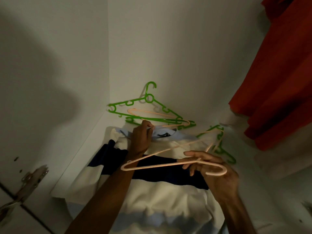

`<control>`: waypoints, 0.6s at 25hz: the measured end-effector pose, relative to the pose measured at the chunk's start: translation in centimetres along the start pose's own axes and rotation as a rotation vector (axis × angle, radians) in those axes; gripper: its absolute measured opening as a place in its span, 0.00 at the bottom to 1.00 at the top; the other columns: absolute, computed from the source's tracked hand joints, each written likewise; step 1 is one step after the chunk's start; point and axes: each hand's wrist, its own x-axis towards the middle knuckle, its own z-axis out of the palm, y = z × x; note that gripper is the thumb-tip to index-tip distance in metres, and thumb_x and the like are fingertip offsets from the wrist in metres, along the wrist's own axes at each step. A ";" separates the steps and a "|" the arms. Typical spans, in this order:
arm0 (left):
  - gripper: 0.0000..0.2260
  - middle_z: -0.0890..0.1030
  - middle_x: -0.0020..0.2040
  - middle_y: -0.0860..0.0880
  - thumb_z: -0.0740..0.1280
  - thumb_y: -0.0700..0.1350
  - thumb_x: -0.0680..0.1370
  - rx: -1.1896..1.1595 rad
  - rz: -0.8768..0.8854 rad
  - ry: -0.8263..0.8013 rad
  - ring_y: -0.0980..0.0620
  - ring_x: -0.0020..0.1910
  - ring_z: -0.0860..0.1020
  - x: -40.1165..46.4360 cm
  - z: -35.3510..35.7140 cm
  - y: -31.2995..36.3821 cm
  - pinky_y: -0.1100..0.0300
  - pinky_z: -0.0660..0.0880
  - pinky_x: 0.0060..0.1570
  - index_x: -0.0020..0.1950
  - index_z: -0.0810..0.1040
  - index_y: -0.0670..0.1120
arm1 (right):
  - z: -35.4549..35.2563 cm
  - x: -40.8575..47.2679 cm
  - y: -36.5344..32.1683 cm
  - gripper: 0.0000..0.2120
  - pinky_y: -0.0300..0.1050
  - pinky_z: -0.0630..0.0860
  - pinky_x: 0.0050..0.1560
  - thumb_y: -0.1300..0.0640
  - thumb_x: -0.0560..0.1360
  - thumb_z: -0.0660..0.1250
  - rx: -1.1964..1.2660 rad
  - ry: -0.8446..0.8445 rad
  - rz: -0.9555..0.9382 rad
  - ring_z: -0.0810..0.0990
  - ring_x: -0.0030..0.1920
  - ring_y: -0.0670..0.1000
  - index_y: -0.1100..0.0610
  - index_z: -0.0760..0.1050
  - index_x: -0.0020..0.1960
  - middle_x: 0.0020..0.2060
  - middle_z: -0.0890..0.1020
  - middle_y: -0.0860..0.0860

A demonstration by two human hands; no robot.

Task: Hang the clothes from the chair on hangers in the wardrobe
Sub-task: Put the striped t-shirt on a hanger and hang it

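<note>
A: Hands?
B: Left hand (141, 138) pinches the sweater (157, 191) collar; right hand (214, 171) grips the peach hanger (168, 150).
A: And its lie?
B: Long axis crosswise, just this side of the collar; right is nearer.

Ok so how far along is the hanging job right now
One red garment already hangs at the right. In hand: the left hand pinches the light blue collar of the striped sweater lying on the wardrobe shelf, while the right hand holds a peach hanger above it. Left: slipping the hanger in and hanging it. Spare green hangers lie behind.
</note>
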 end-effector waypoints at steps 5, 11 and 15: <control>0.07 0.81 0.43 0.44 0.61 0.50 0.83 0.069 -0.017 0.002 0.40 0.43 0.80 -0.6 -0.2 0.9 0.48 0.76 0.38 0.53 0.73 0.47 | 1.3 0.0 1.3 0.12 0.52 0.79 0.48 0.62 0.77 0.68 -0.197 0.038 0.044 0.84 0.49 0.62 0.58 0.81 0.60 0.54 0.86 0.60; 0.16 0.82 0.50 0.46 0.62 0.50 0.78 0.142 -0.019 -0.073 0.44 0.51 0.79 -0.6 -0.6 0.9 0.50 0.79 0.48 0.63 0.80 0.49 | 0.6 3.4 -2.6 0.20 0.49 0.78 0.42 0.31 0.76 0.60 -1.219 0.096 -0.058 0.81 0.39 0.45 0.42 0.81 0.57 0.38 0.82 0.44; 0.11 0.83 0.47 0.48 0.67 0.55 0.76 0.383 0.113 -0.203 0.42 0.50 0.78 -0.5 -0.2 0.2 0.48 0.76 0.44 0.51 0.83 0.50 | -0.4 8.9 -3.7 0.07 0.51 0.76 0.40 0.46 0.73 0.72 -0.952 0.051 -0.171 0.79 0.41 0.51 0.48 0.78 0.42 0.40 0.79 0.46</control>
